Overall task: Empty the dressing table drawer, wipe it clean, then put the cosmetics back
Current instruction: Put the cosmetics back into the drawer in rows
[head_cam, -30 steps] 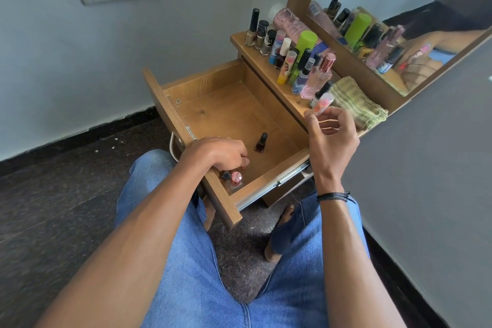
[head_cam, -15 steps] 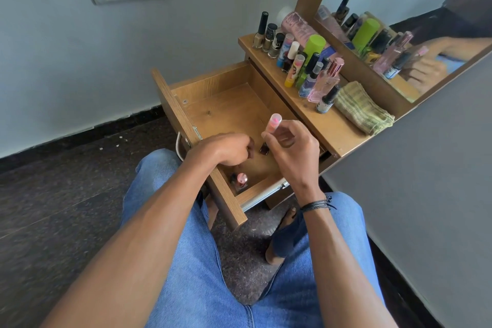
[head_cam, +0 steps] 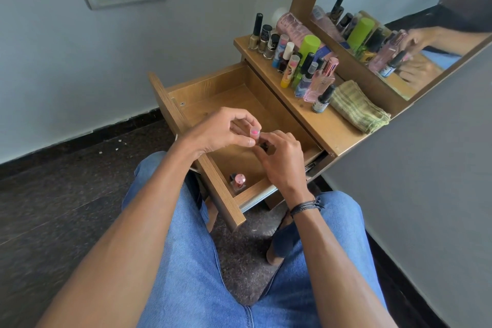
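Over the open drawer, the left hand pinches a small pink tube. The right hand pinches its bottom end.

Between your hands: your left hand and right hand met on the pink-capped tube above the open drawer.
Beyond your hands: bare drawer floor ran to the far wall, open from above.
Nearer you than your hands: a nail polish bottle stood in the drawer's corner.
Right of your right hand: the tabletop edged the drawer, with a row of bottles and a folded cloth crowding it.
Left of your left hand: the drawer's front panel stood upright.
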A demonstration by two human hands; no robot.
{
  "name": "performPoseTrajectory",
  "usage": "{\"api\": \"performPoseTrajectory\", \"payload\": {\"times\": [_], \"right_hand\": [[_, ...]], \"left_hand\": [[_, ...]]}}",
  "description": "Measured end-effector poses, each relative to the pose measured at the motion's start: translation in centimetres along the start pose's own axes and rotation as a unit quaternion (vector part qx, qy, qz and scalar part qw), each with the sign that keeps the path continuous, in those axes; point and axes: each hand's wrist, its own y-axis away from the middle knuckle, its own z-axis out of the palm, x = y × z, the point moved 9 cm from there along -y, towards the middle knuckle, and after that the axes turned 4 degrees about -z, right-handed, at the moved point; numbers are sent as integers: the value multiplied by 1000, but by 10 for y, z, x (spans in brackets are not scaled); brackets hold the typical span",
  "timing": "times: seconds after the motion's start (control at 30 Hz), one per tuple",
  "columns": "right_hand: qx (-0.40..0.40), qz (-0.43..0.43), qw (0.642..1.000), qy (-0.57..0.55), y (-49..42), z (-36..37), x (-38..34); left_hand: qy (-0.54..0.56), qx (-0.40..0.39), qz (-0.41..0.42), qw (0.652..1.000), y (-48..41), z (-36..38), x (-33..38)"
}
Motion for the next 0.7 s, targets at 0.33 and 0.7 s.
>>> {"api": "performPoseTrajectory", "payload": {"times": [0.33, 0.7], "right_hand": [[-14, 24, 999, 20, 0, 2, 10], [-5, 22, 1000, 5, 3, -2, 13]], "left_hand": [[-198, 196, -19, 960, -3, -34, -11], [-389, 326, -85, 857, 4, -59, -42]]}}
